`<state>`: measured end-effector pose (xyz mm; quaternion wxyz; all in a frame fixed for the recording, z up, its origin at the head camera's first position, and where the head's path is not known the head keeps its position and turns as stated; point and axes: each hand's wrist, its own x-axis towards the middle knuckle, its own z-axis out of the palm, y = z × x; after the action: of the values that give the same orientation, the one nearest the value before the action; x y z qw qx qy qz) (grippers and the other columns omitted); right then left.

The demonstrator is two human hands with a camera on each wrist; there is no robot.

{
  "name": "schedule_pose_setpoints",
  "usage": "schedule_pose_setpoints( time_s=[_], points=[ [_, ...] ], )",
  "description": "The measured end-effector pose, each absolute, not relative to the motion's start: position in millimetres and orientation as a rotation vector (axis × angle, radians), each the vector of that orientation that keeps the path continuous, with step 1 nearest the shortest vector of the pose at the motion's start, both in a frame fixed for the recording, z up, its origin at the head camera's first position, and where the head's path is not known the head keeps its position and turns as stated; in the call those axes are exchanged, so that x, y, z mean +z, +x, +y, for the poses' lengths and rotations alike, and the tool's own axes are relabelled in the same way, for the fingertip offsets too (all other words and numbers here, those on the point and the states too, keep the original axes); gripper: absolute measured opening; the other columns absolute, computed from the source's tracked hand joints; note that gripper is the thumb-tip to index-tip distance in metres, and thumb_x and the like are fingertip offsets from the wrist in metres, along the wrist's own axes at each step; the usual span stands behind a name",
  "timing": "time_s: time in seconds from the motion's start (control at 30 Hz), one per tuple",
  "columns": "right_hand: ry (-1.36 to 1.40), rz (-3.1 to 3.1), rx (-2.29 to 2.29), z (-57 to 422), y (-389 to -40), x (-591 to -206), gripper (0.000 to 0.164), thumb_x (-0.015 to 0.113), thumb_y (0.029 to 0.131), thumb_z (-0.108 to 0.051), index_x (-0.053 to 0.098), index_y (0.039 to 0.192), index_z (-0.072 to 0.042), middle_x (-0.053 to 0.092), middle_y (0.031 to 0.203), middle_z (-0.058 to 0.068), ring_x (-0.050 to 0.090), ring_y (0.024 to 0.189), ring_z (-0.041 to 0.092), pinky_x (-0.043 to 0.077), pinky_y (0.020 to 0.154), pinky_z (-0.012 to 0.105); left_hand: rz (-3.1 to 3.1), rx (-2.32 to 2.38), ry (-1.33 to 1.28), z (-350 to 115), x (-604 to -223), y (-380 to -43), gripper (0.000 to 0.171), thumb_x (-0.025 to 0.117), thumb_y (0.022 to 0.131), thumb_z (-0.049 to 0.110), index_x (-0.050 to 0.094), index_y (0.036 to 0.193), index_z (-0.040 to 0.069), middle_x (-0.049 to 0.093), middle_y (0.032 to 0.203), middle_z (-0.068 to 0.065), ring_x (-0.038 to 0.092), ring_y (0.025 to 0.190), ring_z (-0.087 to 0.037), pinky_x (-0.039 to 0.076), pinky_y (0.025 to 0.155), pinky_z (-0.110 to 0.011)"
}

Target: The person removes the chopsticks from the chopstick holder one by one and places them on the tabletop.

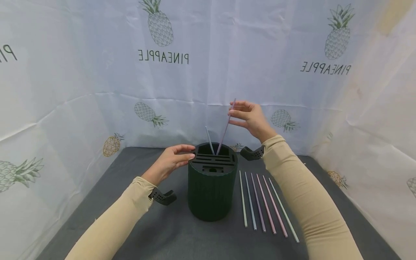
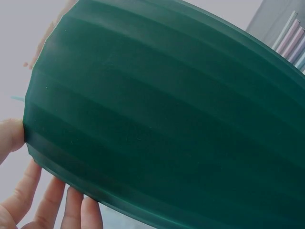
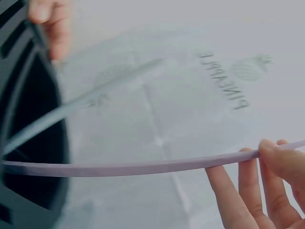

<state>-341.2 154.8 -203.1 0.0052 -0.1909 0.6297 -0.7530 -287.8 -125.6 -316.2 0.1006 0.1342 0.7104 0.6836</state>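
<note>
A dark green round utensil holder (image 1: 211, 195) with a slotted black top stands upright on the table. My left hand (image 1: 170, 160) rests its spread thumb and fingertips against the left rim and side. In the left wrist view, those fingers (image 2: 50, 200) lie fairly straight along the ribbed wall. Above the holder's right side, my right hand (image 1: 250, 117) pinches a purple chopstick (image 1: 224, 133) near its upper end. The chopstick's lower end is inside the large rear opening, its tip hidden. A pale blue chopstick (image 1: 209, 139) leans in the same opening, tilted left.
Several pastel chopsticks (image 1: 260, 202) in green, blue, purple and pink lie side by side on the dark table (image 1: 146, 231), right of the holder. A white pineapple-print cloth (image 1: 208, 79) hangs behind and along both sides. Each wrist wears a black strap mount (image 1: 162, 196).
</note>
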Motion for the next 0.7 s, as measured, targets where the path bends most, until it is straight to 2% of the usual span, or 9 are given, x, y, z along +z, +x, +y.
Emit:
schedule_pose_setpoints(
  time_s=[0.23,0.4,0.7],
  points=[
    [-0.621,1.882,-2.575,186.1,-333.6,-179.5,0.027,0.065,0.088,0.003,0.066,0.112,-0.008,0.062,0.108,0.006,0.064,0.094,0.019,0.06,0.079,0.035,2.092,2.024,0.401,-126.1,-316.9,-288.4,0.047,0.066,0.092,0.016,0.052,0.136,0.004,0.042,0.145,-0.013,0.048,0.129,-0.028,0.038,0.111,-0.046],
    [-0.588,1.741,-2.787,213.5,-326.5,-170.5,0.03,0.069,0.084,0.005,0.067,0.112,-0.005,0.062,0.103,0.008,0.066,0.09,0.021,0.06,0.076,0.037,2.087,2.026,0.404,-126.2,-317.7,-288.6,0.048,0.066,0.092,0.016,0.052,0.136,0.004,0.042,0.144,-0.013,0.048,0.129,-0.028,0.038,0.111,-0.046],
    [-0.537,1.511,-2.923,272.5,-309.7,-188.4,0.026,0.063,0.088,0.007,0.067,0.112,-0.003,0.066,0.094,0.008,0.068,0.083,0.019,0.061,0.073,0.034,2.082,2.042,0.38,-125.5,-317.1,-289.2,0.047,0.068,0.091,0.014,0.053,0.135,0.005,0.044,0.143,-0.012,0.048,0.129,-0.029,0.039,0.111,-0.045]
  ],
)
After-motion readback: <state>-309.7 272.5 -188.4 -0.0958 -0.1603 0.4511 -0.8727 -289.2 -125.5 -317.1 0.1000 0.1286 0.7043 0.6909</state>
